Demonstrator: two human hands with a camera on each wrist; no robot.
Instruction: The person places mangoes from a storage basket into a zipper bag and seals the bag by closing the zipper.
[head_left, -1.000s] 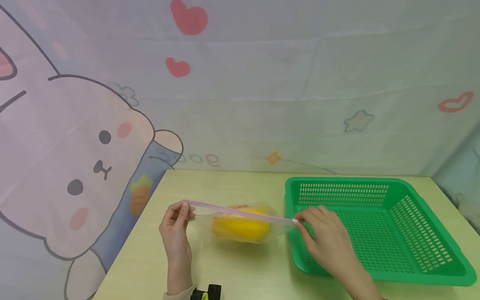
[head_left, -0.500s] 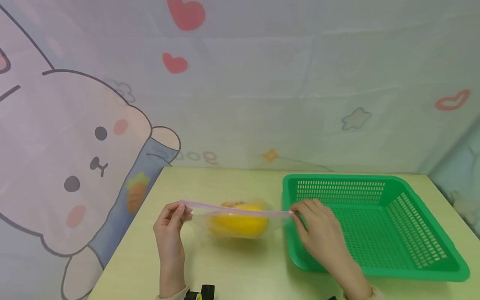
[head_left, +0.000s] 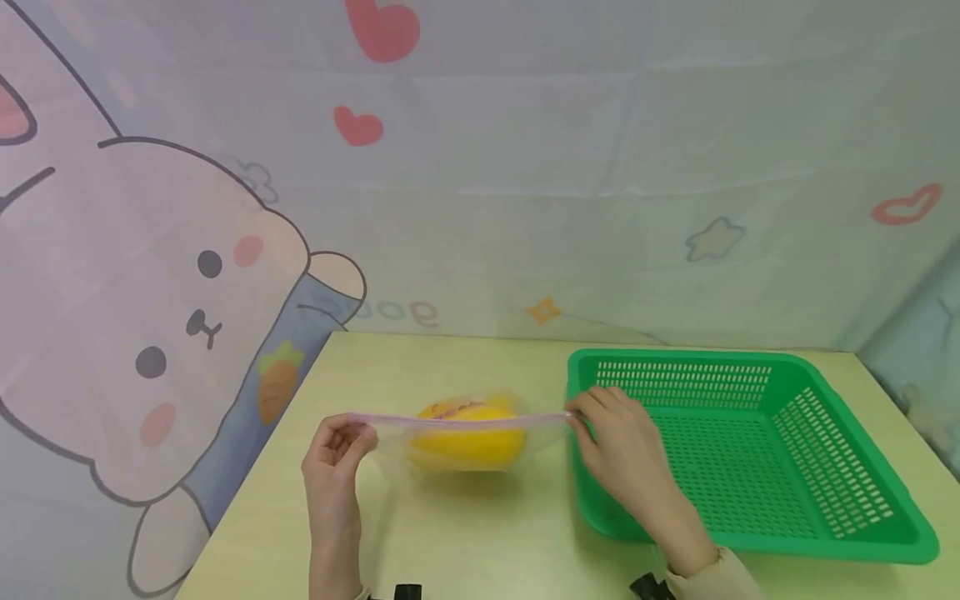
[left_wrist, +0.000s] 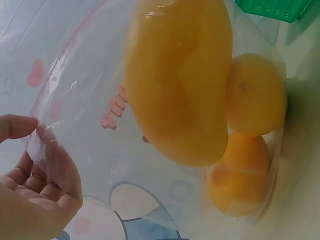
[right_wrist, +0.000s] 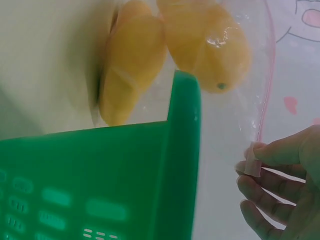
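A clear zip bag (head_left: 540, 435) with a pink zip strip stands on the table, holding several yellow fruits. The largest is a mango-shaped fruit (left_wrist: 180, 85); two smaller, rounder fruits, one an orange-yellow fruit (left_wrist: 256, 95), lie lower in the bag. My left hand (head_left: 335, 467) pinches the left end of the zip strip between thumb and fingers. At the other end, my right hand (head_left: 626, 454) pinches the strip's corner, where a small pale tab (right_wrist: 253, 162) shows between thumb and fingertips. The strip is stretched nearly level between both hands, in front of the fruit.
A green plastic basket (head_left: 750, 546) with slotted walls stands on the right of the pale table (head_left: 450, 542), its left rim close beside the bag and beneath my right hand. Behind the table hangs a printed cloth (head_left: 510, 208) with a rabbit and hearts.
Both hands have shifted left with the bag's zip strip. The right hand has also risen in view, so the strip, slanting down to the right before, now runs almost level.
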